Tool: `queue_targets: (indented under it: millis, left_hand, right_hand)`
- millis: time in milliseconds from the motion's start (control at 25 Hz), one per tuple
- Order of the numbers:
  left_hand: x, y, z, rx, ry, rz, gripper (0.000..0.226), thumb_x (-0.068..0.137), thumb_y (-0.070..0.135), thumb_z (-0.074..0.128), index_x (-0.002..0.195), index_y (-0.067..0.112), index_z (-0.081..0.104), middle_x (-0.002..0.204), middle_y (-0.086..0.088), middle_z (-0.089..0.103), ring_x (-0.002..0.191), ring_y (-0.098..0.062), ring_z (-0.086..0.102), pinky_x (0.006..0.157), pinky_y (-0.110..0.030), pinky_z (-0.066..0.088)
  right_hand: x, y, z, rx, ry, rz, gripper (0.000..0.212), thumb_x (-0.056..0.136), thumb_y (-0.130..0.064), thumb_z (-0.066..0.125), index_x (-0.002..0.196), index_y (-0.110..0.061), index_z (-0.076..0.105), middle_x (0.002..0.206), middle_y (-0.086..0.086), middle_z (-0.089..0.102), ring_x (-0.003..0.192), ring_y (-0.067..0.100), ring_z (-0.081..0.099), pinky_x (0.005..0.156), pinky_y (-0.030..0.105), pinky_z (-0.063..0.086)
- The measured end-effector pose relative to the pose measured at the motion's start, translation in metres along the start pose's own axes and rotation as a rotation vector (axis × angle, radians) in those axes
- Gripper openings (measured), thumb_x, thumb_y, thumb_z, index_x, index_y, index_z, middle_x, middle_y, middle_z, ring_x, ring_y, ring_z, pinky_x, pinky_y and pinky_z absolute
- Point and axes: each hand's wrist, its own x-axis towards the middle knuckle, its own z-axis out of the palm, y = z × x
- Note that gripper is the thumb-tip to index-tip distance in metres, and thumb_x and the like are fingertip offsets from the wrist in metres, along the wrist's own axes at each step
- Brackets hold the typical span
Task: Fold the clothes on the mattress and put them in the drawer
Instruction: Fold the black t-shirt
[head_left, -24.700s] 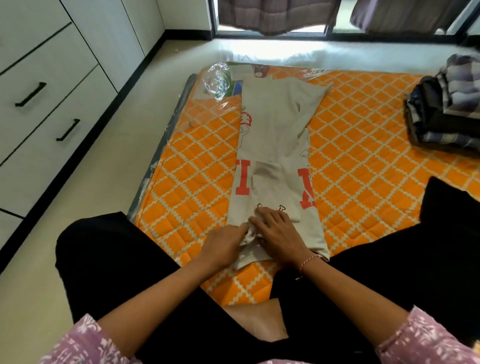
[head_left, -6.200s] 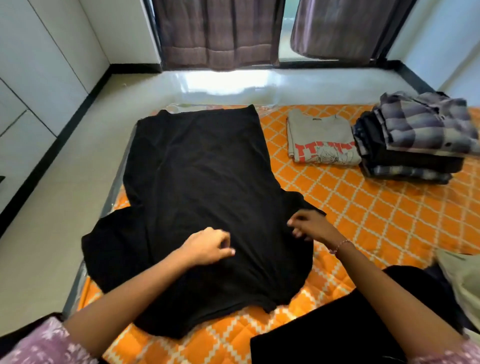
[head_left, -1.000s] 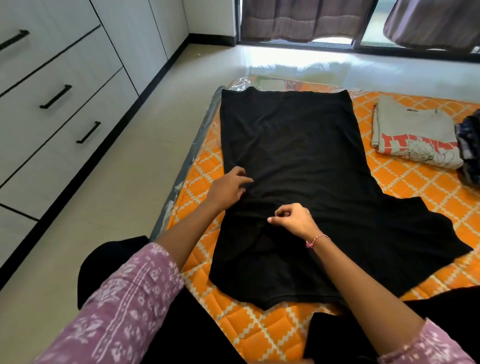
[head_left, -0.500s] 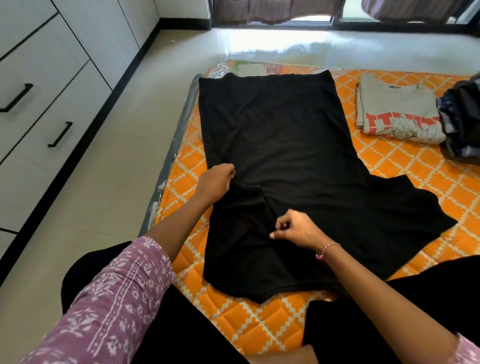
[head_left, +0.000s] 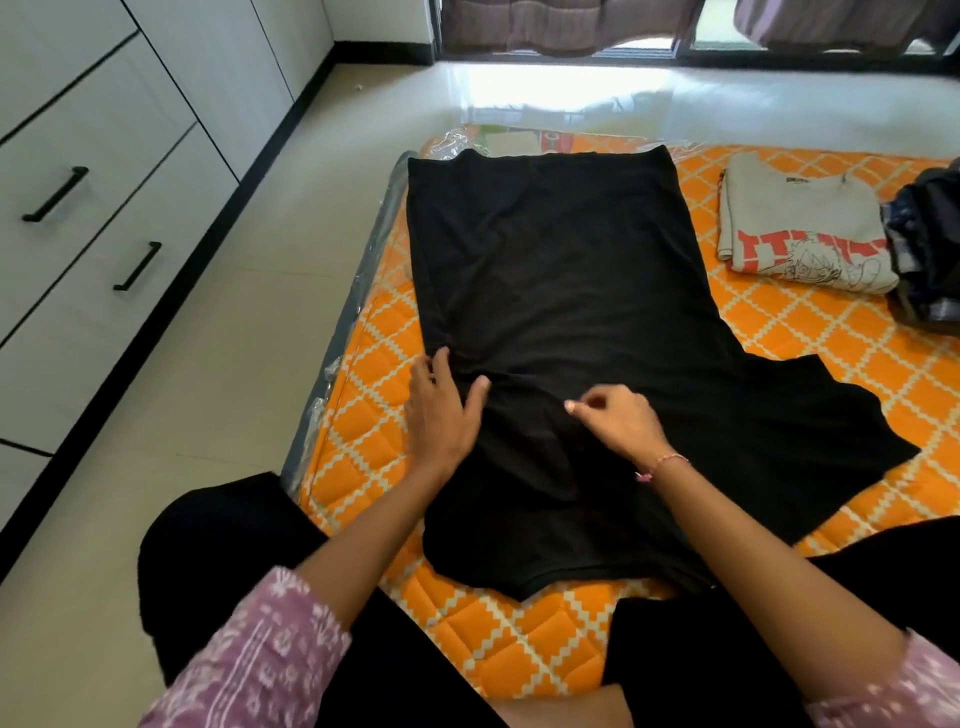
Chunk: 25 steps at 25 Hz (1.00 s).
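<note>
My left hand (head_left: 441, 410), a moment ago pinching the left sleeve, now lies spread flat on the folded-in edge. Right hand (head_left: 618, 421) pinches black T-shirt (head_left: 561, 291) mid-cloth. Shirt lies on the mattress (head_left: 363, 415); right sleeve still unfolded, drawers (head_left: 98, 234) closed.

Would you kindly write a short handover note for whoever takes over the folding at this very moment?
Left hand: open, fingers flat on the black shirt at its left folded edge.
Right hand: pinching a crease of the shirt near its middle.
The shirt lies lengthwise on the mattress; its left side is folded in, its right sleeve still spread out.
Done: the grey shirt lies folded at the right, beside a pile of dark clothes at the frame edge.
Left: fold in the right side, fold the shirt up, then move the clothes to the drawers, which are shut.
</note>
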Motion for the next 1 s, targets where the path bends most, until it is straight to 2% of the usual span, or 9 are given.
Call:
queue_targets:
  millis: [120, 240, 360, 440, 520, 720, 840, 920, 1000]
  left_hand:
    - [-0.05, -0.011, 0.006, 0.325, -0.353, 0.161, 0.101, 0.082, 0.073, 0.042, 0.152, 0.02, -0.008, 0.158, -0.012, -0.018, 0.146, -0.028, -0.015, 0.117, -0.046, 0.0]
    - [-0.065, -0.017, -0.004, 0.415, -0.466, 0.274, 0.115, 0.075, 0.075, 0.051, 0.148, 0.022, -0.019, 0.153, -0.011, -0.032, 0.142, -0.028, -0.027, 0.116, -0.048, -0.004]
    - [-0.085, -0.013, -0.01, 0.566, -0.418, 0.058, 0.098, 0.087, 0.053, 0.054, 0.15, 0.022, -0.015, 0.156, -0.017, -0.017, 0.145, -0.035, 0.003, 0.11, -0.049, 0.026]
    - [-0.098, -0.005, -0.013, 0.577, -0.305, -0.067, 0.073, 0.095, 0.027, 0.048, 0.151, 0.018, 0.001, 0.153, -0.02, 0.009, 0.126, -0.033, 0.039, 0.091, -0.039, 0.045]
    - [-0.107, 0.009, -0.02, 0.607, -0.278, 0.001, 0.057, 0.098, 0.012, 0.04, 0.149, 0.016, 0.013, 0.146, -0.019, 0.019, 0.106, -0.029, 0.054, 0.08, -0.034, 0.048]
    - [-0.114, 0.048, -0.02, 0.608, -0.389, 0.238, 0.056, 0.096, 0.004, 0.041, 0.147, 0.014, 0.021, 0.143, -0.021, 0.022, 0.099, -0.034, 0.061, 0.078, -0.036, 0.048]
    - [-0.121, 0.074, -0.006, 0.551, -0.55, 0.253, 0.043, 0.095, 0.003, 0.044, 0.136, 0.01, 0.035, 0.135, -0.02, 0.031, 0.101, -0.039, 0.059, 0.081, -0.041, 0.046]
    - [-0.118, 0.079, -0.001, 0.506, -0.613, 0.231, 0.039, 0.094, 0.002, 0.046, 0.132, 0.008, 0.037, 0.131, -0.019, 0.035, 0.104, -0.04, 0.057, 0.082, -0.042, 0.045]
    - [-0.111, 0.081, -0.002, 0.461, -0.636, 0.213, 0.038, 0.092, 0.002, 0.05, 0.128, 0.008, 0.039, 0.126, -0.019, 0.04, 0.106, -0.039, 0.055, 0.083, -0.042, 0.045]
  right_hand:
    - [0.009, -0.032, 0.03, 0.21, -0.066, -0.012, 0.054, 0.081, -0.045, 0.069, 0.122, -0.011, 0.06, 0.115, 0.007, 0.064, 0.113, 0.025, 0.058, 0.088, 0.029, 0.045]
    - [0.021, -0.041, 0.043, 0.147, -0.064, 0.049, 0.039, 0.082, -0.033, 0.071, 0.114, -0.013, 0.061, 0.117, 0.007, 0.062, 0.118, 0.026, 0.055, 0.087, 0.029, 0.043]
    - [0.03, -0.029, 0.033, 0.363, 0.001, 0.11, 0.044, 0.092, -0.025, 0.06, 0.13, -0.006, 0.053, 0.136, 0.013, 0.052, 0.13, 0.029, 0.045, 0.101, 0.03, 0.037]
    - [0.03, -0.023, 0.027, 0.349, -0.019, 0.117, 0.049, 0.096, -0.025, 0.052, 0.139, -0.002, 0.043, 0.143, 0.017, 0.045, 0.132, 0.033, 0.042, 0.105, 0.035, 0.036]
    - [0.028, -0.022, 0.023, 0.239, 0.063, 0.064, 0.038, 0.098, -0.024, 0.048, 0.128, 0.001, 0.051, 0.134, 0.022, 0.052, 0.125, 0.036, 0.046, 0.098, 0.035, 0.039]
    - [0.025, -0.017, -0.012, 0.16, 0.32, 0.043, 0.026, 0.096, -0.031, 0.05, 0.108, -0.011, 0.062, 0.117, 0.019, 0.062, 0.11, 0.037, 0.056, 0.086, 0.037, 0.044]
    - [0.027, 0.004, -0.022, 0.21, 0.084, 0.161, 0.048, 0.089, -0.042, 0.06, 0.122, -0.007, 0.058, 0.129, 0.019, 0.057, 0.12, 0.036, 0.052, 0.097, 0.037, 0.042]
    - [0.025, 0.013, -0.015, 0.16, -0.057, 0.16, 0.055, 0.087, -0.033, 0.067, 0.13, -0.004, 0.052, 0.135, 0.018, 0.053, 0.124, 0.034, 0.05, 0.101, 0.035, 0.04]
    - [0.028, 0.016, -0.018, 0.109, 0.076, 0.084, 0.042, 0.088, -0.023, 0.065, 0.127, -0.009, 0.057, 0.13, 0.018, 0.057, 0.12, 0.034, 0.053, 0.097, 0.035, 0.043]
